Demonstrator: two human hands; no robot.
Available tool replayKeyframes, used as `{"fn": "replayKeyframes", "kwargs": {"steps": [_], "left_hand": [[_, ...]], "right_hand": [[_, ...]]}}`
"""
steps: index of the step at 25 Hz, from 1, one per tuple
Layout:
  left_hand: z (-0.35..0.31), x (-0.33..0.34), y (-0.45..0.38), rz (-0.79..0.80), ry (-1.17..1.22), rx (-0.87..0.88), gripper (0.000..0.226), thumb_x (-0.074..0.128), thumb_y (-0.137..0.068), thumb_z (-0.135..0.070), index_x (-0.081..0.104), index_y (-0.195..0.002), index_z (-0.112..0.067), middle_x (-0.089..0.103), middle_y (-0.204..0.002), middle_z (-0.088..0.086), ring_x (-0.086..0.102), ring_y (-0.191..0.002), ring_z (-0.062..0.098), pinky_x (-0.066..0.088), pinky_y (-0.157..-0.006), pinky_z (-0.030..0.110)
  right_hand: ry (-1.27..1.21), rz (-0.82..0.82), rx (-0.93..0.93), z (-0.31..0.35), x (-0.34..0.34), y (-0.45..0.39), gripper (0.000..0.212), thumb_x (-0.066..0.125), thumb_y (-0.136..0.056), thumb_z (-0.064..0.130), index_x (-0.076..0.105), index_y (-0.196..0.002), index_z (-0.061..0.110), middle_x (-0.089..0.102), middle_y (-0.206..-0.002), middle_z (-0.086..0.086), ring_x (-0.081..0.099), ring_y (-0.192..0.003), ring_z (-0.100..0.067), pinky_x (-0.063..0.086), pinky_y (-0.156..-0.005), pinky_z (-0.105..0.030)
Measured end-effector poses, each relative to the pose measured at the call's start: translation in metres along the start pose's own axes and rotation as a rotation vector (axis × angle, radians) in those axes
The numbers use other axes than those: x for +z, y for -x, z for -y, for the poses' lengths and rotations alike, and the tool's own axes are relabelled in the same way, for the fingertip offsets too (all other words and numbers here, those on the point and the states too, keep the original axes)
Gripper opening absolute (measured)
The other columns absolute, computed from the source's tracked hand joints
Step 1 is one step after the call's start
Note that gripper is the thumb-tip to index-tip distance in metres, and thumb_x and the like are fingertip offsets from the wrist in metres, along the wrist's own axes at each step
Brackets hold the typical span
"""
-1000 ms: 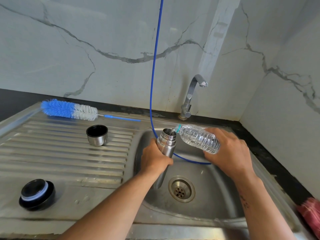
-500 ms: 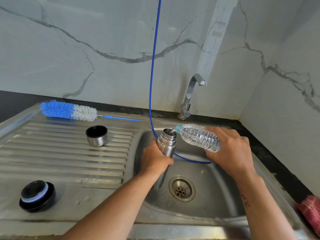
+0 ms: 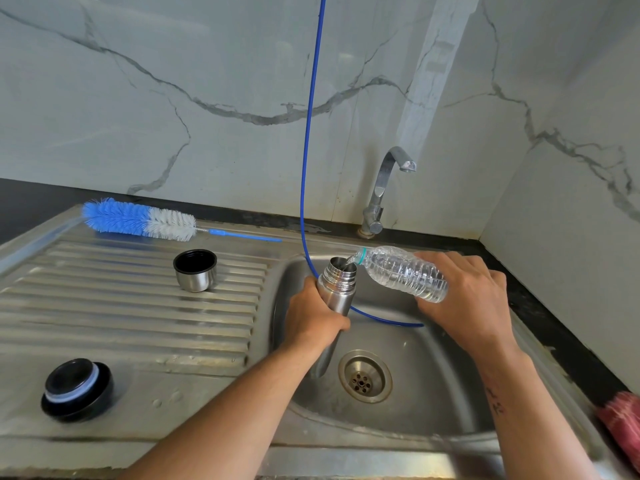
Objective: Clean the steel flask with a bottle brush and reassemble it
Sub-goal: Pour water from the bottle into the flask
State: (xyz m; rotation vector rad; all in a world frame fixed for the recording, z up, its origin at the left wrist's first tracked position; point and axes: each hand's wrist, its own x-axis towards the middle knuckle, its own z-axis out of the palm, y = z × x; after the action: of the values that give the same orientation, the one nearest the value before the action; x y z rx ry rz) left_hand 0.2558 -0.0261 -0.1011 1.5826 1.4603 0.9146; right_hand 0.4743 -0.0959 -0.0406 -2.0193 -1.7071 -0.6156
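Note:
My left hand point(image 3: 313, 320) grips the steel flask point(image 3: 337, 285) around its middle and holds it upright over the sink basin point(image 3: 433, 382). The flask's mouth is uncovered. My right hand point(image 3: 464, 299) holds a clear plastic water bottle point(image 3: 401, 271) tilted down to the left, its neck at the flask's mouth, with water running in. The blue-and-white bottle brush point(image 3: 145, 221) lies along the back of the draining board. The flask's steel cup lid point(image 3: 195, 270) stands mouth-up on the ribs. Its black stopper point(image 3: 74, 389) sits at the front left.
A ribbed steel draining board point(image 3: 121, 313) fills the left side. A blue hose point(image 3: 310, 133) hangs from above into the basin behind the flask. The tap point(image 3: 382, 188) stands at the back, the drain point(image 3: 363, 377) below. A red cloth point(image 3: 621, 420) lies at the right edge.
Both hands stay almost still while the bottle keeps pouring into the flask. Nothing else has moved.

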Motion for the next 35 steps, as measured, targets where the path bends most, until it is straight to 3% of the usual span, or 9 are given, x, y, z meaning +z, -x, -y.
{"fn": "replayKeyframes", "kwargs": {"steps": [14, 27, 35], "left_hand": [[-0.0002, 0.0029, 0.0004, 0.017, 0.002, 0.010, 0.066, 0.094, -0.056, -0.011, 0.056, -0.109, -0.020, 0.067, -0.102, -0.003, 0.066, -0.090, 0.018, 0.054, -0.075, 0.032], [-0.0015, 0.0038, 0.0019, 0.035, 0.032, 0.016, 0.065, 0.094, -0.055, -0.011, 0.057, -0.108, -0.019, 0.067, -0.101, -0.003, 0.064, -0.086, 0.016, 0.046, -0.063, 0.024], [-0.0021, 0.0044, 0.0027, 0.042, 0.041, 0.015, 0.065, 0.094, -0.056, -0.011, 0.056, -0.108, -0.022, 0.067, -0.102, -0.003, 0.064, -0.088, 0.015, 0.046, -0.063, 0.023]], "right_hand": [[0.009, -0.046, -0.016, -0.0039, 0.0020, -0.0022, 0.067, 0.085, -0.074, 0.026, 0.059, -0.135, 0.039, 0.062, -0.121, 0.010, 0.049, -0.115, -0.020, 0.034, -0.090, -0.042], [0.017, -0.113, -0.020, -0.0059, 0.0014, -0.0034, 0.067, 0.087, -0.073, 0.027, 0.062, -0.134, 0.037, 0.057, -0.121, 0.003, 0.050, -0.110, -0.023, 0.036, -0.090, -0.047], [0.019, -0.142, -0.031, -0.0062, 0.0012, -0.0028, 0.068, 0.089, -0.073, 0.027, 0.062, -0.134, 0.036, 0.058, -0.122, 0.002, 0.048, -0.112, -0.025, 0.036, -0.092, -0.050]]}}
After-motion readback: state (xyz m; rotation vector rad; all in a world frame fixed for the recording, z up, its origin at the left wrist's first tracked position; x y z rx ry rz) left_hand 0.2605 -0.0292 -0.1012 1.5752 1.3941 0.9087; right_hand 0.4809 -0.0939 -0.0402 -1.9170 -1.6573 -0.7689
